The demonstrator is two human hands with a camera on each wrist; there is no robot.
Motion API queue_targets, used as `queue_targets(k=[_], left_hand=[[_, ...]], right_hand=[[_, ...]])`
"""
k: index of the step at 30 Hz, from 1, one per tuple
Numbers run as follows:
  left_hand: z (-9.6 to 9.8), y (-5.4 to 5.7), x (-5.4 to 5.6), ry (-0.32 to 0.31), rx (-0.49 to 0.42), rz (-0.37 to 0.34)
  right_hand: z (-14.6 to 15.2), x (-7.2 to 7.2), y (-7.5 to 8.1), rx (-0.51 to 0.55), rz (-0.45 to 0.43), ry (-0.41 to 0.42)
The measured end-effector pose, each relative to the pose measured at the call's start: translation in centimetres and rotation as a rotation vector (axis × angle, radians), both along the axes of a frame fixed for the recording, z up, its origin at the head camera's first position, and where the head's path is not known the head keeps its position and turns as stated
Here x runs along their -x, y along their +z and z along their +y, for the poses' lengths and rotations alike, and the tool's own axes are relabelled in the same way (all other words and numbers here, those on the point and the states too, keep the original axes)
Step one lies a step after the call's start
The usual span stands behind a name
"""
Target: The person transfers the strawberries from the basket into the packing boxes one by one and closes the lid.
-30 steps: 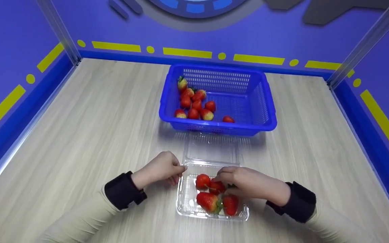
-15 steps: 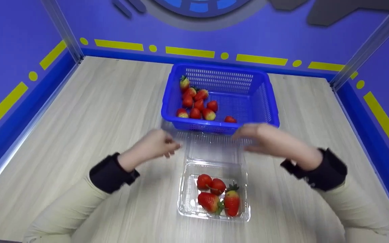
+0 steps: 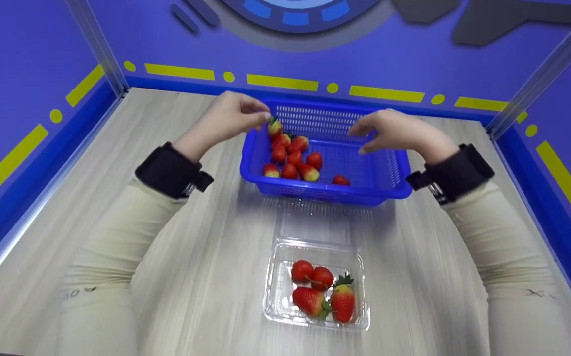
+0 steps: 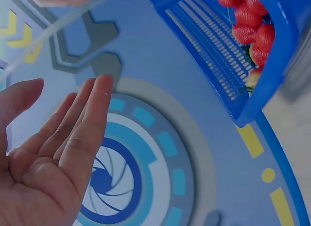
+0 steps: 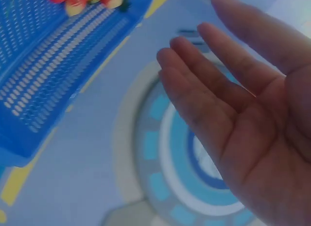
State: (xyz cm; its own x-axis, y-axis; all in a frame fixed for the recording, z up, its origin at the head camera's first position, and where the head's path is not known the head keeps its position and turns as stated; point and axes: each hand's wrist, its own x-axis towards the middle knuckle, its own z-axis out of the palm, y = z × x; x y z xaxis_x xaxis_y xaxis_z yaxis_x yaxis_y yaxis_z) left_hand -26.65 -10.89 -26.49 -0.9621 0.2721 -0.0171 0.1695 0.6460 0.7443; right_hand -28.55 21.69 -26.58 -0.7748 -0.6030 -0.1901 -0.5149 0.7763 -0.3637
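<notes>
My left hand (image 3: 233, 116) hovers at the left rim of the blue basket (image 3: 325, 190), its fingers relaxed and nothing in them. Close by its fingertips in the head view is a pale-topped strawberry (image 3: 274, 128) with green leaves. Over the basket's right half hangs my right hand (image 3: 397, 131), thumb and fingers apart, holding nothing. Several red strawberries (image 3: 295, 158) lie in the basket's left part, and a lone strawberry (image 3: 341, 180) sits by its front wall. In the left wrist view the left palm (image 4: 58, 153) shows bare; in the right wrist view the right palm (image 5: 252, 133) does too.
In front of the basket a clear plastic clamshell box (image 3: 276, 296) lies with its lid (image 3: 315, 222) folded back toward the basket. Inside are two small red fruits (image 3: 302, 271) and two large strawberries (image 3: 343, 302). Blue panels (image 3: 191, 39) wall the wooden table (image 3: 181, 257) at back and sides.
The right hand has let go of a large strawberry in the clamshell and moved up over the basket. The left hand has left the clamshell's side and risen to the basket's left rim.
</notes>
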Motion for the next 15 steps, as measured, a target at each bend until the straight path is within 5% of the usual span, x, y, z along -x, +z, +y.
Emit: queue_targets(k=[8, 15], left_hand=[[1.3, -2.0, 3.8, 0.024, -0.003, -0.077], [2.5, -4.6, 6.1, 0.003, 0.044, -0.121]], right_hand=[[-0.7, 5.1, -3.3, -0.178, -0.178, 0.005], [-1.5, 7.2, -6.6, -0.315, -0.277, -0.016]])
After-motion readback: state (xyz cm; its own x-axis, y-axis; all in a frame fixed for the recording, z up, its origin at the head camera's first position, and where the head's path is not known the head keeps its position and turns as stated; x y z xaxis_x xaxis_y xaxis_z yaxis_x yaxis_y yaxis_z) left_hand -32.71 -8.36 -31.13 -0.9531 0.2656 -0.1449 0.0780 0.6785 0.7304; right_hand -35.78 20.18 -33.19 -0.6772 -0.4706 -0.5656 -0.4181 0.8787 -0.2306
